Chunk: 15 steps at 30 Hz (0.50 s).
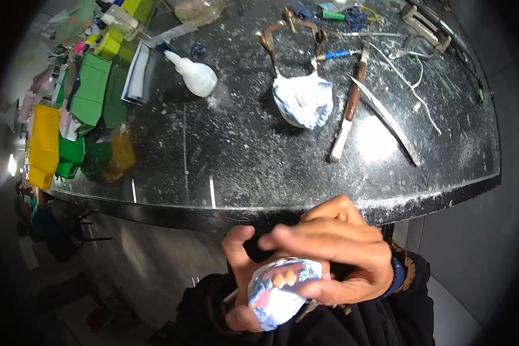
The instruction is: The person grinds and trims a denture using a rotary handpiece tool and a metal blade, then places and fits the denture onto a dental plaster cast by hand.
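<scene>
Low in front of me, my left hand (239,260) grips a dental cast (284,307) of white and blue plaster, its thumb along one side and a finger raised at the other. Pink wax on the cast carries a couple of cream teeth (284,280). My right hand (352,254) is at the cast's other side. Its thumb presses the edge, while the upper fingers reach across above, slightly blurred. Part of a metal frame (307,311) shows under the cast; the rest is hidden by my hands and sleeves.
On the dusty black table (242,161) lie a second plaster cast (303,101) on a metal articulator frame (288,26), a brown-handled knife (356,92), a metal spatula (389,121) and a blue-handled tool (337,55). A white squeeze bottle (196,76) and green and yellow bins (90,89) stand left.
</scene>
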{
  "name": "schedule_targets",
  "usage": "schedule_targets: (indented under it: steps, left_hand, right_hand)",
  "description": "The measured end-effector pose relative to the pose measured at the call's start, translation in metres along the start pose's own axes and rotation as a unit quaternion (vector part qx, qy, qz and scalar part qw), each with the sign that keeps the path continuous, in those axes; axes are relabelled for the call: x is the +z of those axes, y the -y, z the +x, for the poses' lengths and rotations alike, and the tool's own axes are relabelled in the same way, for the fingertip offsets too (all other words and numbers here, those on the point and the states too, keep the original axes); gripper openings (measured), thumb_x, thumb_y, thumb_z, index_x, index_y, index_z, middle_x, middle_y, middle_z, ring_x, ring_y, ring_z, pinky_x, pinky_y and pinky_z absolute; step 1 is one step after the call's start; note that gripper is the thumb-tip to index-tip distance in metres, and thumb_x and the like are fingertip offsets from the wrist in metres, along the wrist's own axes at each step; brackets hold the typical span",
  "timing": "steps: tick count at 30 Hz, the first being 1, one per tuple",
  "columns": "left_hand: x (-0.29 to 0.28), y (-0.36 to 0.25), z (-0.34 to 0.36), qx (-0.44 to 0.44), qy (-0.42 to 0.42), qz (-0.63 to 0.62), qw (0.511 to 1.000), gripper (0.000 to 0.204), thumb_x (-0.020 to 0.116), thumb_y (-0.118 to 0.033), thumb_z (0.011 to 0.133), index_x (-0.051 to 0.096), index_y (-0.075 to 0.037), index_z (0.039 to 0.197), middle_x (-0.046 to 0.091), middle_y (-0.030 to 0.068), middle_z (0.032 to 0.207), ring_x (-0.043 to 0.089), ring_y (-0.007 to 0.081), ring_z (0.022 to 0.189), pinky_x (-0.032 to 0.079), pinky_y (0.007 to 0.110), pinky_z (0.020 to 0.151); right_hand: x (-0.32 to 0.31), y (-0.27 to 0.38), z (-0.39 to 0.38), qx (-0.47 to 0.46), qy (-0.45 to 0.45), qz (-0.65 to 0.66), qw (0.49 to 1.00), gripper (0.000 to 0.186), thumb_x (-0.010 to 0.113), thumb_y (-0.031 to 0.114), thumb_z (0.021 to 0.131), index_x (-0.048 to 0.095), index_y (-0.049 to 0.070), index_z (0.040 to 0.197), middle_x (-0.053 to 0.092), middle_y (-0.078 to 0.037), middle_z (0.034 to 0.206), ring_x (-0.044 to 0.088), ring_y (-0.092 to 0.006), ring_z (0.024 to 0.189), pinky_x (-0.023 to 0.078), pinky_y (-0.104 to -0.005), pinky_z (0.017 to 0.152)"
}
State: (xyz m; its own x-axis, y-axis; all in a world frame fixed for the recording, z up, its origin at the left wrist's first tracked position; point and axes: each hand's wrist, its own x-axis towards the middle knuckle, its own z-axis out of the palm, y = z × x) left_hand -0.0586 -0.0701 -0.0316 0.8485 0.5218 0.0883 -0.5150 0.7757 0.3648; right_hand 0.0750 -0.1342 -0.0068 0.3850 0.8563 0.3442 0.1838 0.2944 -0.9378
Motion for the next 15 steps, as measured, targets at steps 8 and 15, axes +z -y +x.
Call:
schedule_targets:
  steps: [8,15]
  left_hand:
    - [-0.004,-0.005,-0.009,-0.024,0.002,0.106,0.994,0.084,0.055,-0.038,0.075,-0.002,-0.023,0.134,0.043,0.0320,0.106,0.048,0.0389,0.099,0.039,0.050,0.087]
    - [-0.019,0.010,-0.004,0.041,0.055,-0.052,0.996,0.086,0.056,-0.031,0.065,0.003,-0.020,0.132,0.045,0.0300,0.108,0.049,0.0394,0.098,0.039,0.049,0.087]
  right_hand:
    - [-0.007,0.011,0.001,0.030,-0.007,0.026,0.999,0.042,0.069,0.010,0.069,0.058,-0.007,0.106,0.063,-0.016,0.096,0.057,-0.0228,0.084,0.039,-0.0319,0.076]
    - [-0.002,0.003,0.004,0.005,0.010,0.086,0.996,0.030,0.067,0.007,0.069,0.065,0.001,0.098,0.065,-0.008,0.093,0.049,-0.0191,0.078,0.036,-0.0300,0.075]
